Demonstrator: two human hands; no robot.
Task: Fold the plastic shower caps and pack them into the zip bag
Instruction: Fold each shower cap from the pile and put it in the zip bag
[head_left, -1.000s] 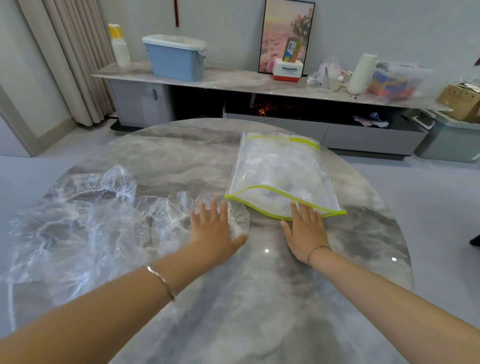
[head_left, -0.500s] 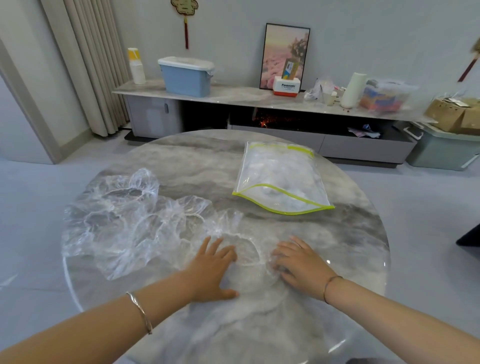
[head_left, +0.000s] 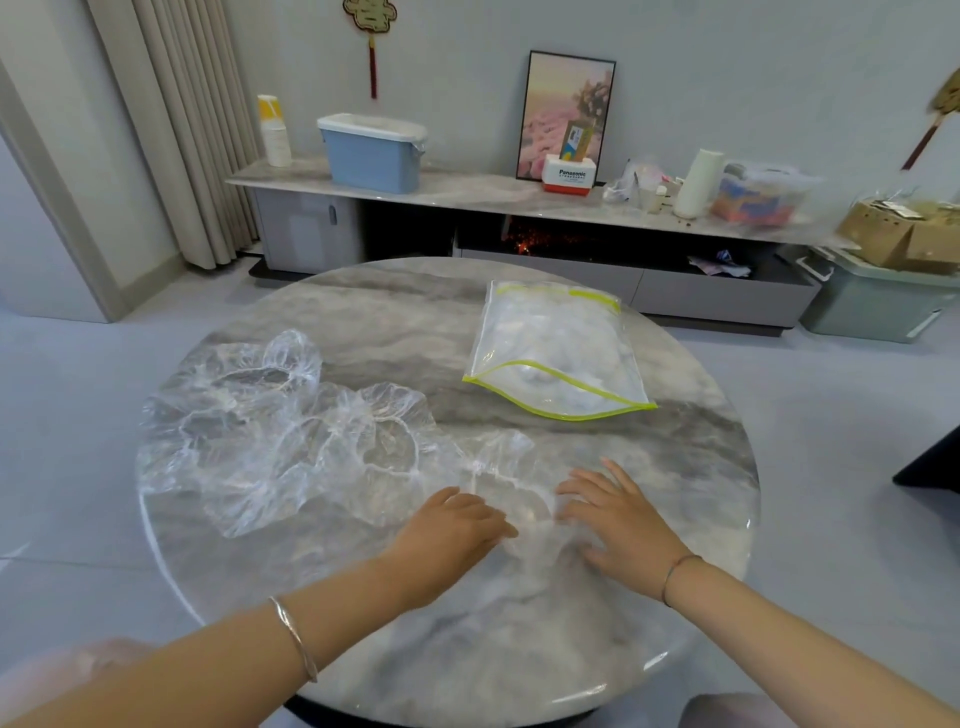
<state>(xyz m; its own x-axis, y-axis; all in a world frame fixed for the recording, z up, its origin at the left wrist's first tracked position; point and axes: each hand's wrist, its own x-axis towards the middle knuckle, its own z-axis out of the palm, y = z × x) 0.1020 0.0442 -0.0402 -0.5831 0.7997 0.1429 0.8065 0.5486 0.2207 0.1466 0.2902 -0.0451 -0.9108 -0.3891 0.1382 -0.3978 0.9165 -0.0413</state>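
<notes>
cap: clear shower cap (head_left: 519, 488) lies low centre, near the marble table (head_left: 519, 654) front edge
hands: right hand (head_left: 618, 514) splayed flat on it; left hand (head_left: 452, 525) fingers bent onto it, can't tell if pinching
room: bare marble to the right; cap pile (head_left: 280, 431) crowds the left rim
zip bag (head_left: 556, 353): upper right, well apart
change: a second ago the right hand touched the bag's edge
</notes>
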